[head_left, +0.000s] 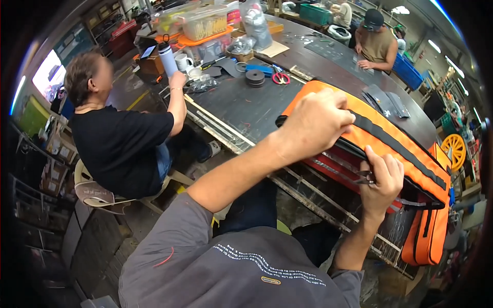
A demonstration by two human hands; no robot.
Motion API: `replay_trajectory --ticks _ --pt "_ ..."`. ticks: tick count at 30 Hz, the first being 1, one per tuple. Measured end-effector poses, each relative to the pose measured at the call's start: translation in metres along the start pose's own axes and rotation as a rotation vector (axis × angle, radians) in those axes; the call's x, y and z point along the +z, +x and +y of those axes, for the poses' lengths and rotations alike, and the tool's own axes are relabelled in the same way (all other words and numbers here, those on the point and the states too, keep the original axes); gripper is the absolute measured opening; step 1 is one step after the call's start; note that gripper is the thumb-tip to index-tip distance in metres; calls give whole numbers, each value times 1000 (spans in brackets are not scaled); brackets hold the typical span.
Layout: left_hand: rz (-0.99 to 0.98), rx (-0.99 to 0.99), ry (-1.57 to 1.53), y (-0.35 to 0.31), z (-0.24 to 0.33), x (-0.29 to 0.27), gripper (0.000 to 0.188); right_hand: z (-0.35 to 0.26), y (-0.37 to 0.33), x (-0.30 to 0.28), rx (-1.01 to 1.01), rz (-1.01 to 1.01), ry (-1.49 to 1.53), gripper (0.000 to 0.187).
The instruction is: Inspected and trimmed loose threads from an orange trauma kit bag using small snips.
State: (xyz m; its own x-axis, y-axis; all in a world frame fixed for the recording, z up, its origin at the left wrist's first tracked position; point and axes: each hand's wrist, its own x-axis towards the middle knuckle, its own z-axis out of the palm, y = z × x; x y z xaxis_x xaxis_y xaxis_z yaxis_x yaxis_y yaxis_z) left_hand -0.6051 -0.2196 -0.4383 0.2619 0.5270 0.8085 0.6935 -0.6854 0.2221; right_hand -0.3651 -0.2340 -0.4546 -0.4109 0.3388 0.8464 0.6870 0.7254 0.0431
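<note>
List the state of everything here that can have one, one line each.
Left hand: fingers pinched together
Right hand: gripping small metal tool
Orange bag: tilted, overhanging table
Bottle: capped, looks upright
White mug: upright
Clear bin: filled
Red-handled scissors: lying flat, blade opening unclear

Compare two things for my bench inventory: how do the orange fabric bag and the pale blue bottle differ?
The orange fabric bag carries a black strip; the pale blue bottle has a dark lid.
The bag is much longer than the bottle.
The person's left hand and right hand are at the bag; a co-worker's hand is at the bottle.
Both have dark parts.
</note>
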Motion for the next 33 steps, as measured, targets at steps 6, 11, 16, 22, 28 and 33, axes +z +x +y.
replay_trajectory --ticks 6,11,16,22,28,33 --pt "23 -2 213 1 -2 18 12 4 -1 8 28 -42 12 31" --pt "103 43 244 -2 -9 29 10 6 0 17 98 -64 -4 30" --pt "229 -81 168 4 -17 43 11 12 -2 22 34 -25 -31 26" --pt "254 -231 126 7 -30 39 9 13 2 33 -3 -34 -16 27" --pt "179 -189 68 -5 -25 25 26 7 3 39 11 22 56 29" --pt "56 -183 134 6 -31 16 23 7 2 38 -1 -28 36 30"
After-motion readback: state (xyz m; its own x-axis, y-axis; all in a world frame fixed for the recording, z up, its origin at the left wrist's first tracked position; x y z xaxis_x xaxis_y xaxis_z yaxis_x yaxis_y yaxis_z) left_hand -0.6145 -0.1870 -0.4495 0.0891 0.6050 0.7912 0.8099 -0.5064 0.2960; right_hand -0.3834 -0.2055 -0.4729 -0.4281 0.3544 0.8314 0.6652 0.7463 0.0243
